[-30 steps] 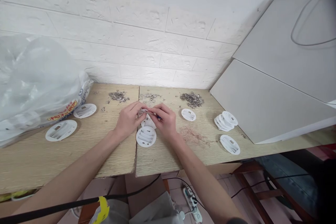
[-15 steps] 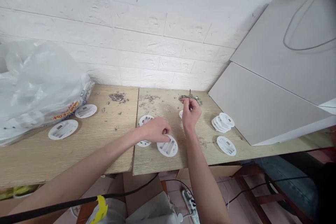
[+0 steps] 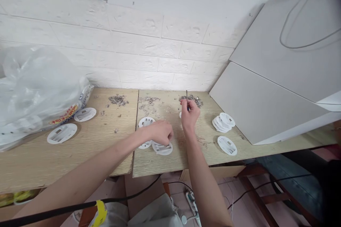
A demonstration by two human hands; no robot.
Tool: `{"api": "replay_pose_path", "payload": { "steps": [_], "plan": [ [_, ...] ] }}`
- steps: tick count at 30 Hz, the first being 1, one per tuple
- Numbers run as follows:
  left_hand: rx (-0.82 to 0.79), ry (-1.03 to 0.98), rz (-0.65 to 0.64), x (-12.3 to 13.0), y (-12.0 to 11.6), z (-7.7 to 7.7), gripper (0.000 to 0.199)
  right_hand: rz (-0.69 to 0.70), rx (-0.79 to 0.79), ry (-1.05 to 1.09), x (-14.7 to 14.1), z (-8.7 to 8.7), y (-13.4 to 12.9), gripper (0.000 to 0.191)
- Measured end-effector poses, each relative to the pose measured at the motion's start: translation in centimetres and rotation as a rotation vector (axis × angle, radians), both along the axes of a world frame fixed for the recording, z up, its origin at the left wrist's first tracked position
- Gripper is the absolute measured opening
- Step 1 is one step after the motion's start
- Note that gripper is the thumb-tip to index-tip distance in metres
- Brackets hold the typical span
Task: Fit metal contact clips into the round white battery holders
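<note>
Right hand point(image 3: 190, 113) grips a thin metal-tipped tool point(image 3: 187, 100) upright.

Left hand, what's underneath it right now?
Under the left hand is a white disc, its near part showing. The hand covers its far part, so what lies there, and whether the hand grips anything, can't be seen.

Interior view, brightly and evenly lit from above. White brick wall point(image 3: 128, 46): upper part washed out. Plastic bag point(image 3: 39, 81): marked by soft glare. Floor point(image 3: 221, 191): dimmed by shadow. Small metal pieces point(image 3: 118, 100): indistinctly rendered. Edges: stretched by wide-angle distortion; right corners darkened.
</note>
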State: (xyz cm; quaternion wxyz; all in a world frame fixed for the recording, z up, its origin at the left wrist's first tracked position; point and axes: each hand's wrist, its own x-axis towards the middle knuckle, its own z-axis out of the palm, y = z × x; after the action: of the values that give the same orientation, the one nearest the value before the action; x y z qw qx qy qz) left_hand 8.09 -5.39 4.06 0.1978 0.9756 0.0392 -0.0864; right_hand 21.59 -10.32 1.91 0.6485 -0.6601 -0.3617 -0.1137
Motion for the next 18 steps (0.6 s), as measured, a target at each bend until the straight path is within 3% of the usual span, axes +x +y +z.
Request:
{"api": "replay_pose_path", "payload": {
  "steps": [8, 12, 16, 18],
  "plan": [
    [0.206, 0.045, 0.057, 0.6, -2.3, 1.1, 0.006, 0.033, 0.009, 0.01, -0.4, 0.0, 0.2, 0.026],
    [0.308, 0.02, 0.085, 0.5, -3.4, 0.7, 0.004, 0.045, 0.019, 0.023, -0.5, -0.1, 0.3, 0.026],
    [0.286, -0.059, 0.048, -0.4, -3.3, 0.0, 0.008, 0.069, 0.032, 0.057, -0.6, -0.1, 0.3, 0.027],
    [0.186, -0.091, -0.007, -0.9, -2.5, 0.1, 0.008, 0.069, 0.034, 0.09, -0.6, 0.0, 0.3, 0.027]
  ]
}}
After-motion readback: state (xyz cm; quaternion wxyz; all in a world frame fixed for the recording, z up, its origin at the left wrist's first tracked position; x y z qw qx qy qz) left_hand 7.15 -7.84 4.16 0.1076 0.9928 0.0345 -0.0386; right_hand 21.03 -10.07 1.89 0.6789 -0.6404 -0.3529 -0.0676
